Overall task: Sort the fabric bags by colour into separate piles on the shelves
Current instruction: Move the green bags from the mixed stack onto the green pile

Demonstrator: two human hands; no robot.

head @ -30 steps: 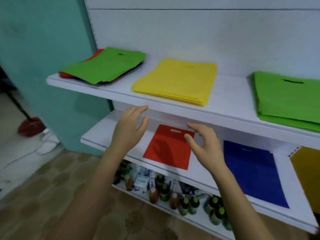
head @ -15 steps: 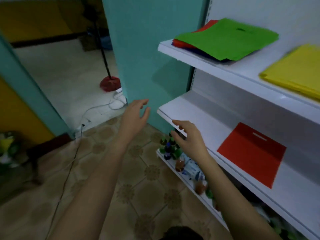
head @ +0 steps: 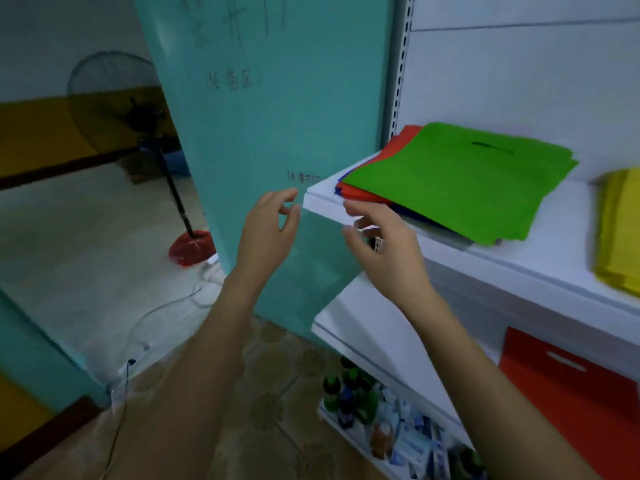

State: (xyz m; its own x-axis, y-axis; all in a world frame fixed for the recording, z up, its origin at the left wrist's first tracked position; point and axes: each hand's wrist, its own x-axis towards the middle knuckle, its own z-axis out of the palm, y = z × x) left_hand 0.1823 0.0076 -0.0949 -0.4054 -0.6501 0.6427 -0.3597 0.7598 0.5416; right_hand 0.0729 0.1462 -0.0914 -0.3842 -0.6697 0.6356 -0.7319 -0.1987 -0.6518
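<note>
A mixed pile of fabric bags lies at the left end of the upper shelf: a green bag on top, red and blue edges showing beneath it. A yellow pile sits at the right edge. One red bag lies flat on the lower shelf. My right hand hovers at the upper shelf's front corner, just short of the mixed pile, fingers loosely curled and holding nothing. My left hand is raised left of the shelf corner, fingers relaxed, empty.
A teal partition stands directly left of the shelving. Behind it a standing fan with a red base and cables lie on the floor. Bottles and packets fill the bottom shelf.
The view has swung up and left toward the mixed pile. Both hands have risen from the lower shelf level to the upper shelf's front corner, the right one close to the pile.
</note>
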